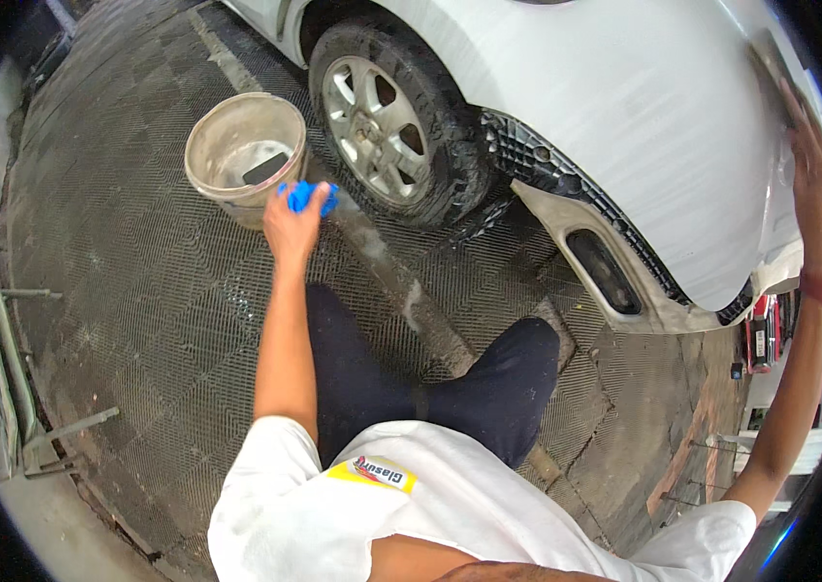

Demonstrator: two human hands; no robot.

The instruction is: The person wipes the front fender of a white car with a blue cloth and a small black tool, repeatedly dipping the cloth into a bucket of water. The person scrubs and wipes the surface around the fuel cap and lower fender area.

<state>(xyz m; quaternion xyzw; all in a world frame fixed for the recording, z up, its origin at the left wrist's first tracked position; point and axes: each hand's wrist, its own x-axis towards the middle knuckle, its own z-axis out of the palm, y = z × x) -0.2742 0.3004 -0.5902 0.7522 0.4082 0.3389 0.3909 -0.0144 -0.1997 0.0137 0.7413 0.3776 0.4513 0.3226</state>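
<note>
My left hand is closed around a crumpled blue cloth, just in front of the rim of a dirty off-white bucket. Inside that bucket lie some whitish liquid and a dark rectangular block. Far to the right, my right hand reaches up with its fingers stretched out, lying against the white body panel of a car. The panel has hazy, streaky patches. Part of the right palm is turned away from view.
A car wheel stands right of the bucket. Below the panel, black ribbed plastic and a loose-looking bumper piece jut toward my knees. Metal stands with panels are at the left wall. Another red vehicle shows at right.
</note>
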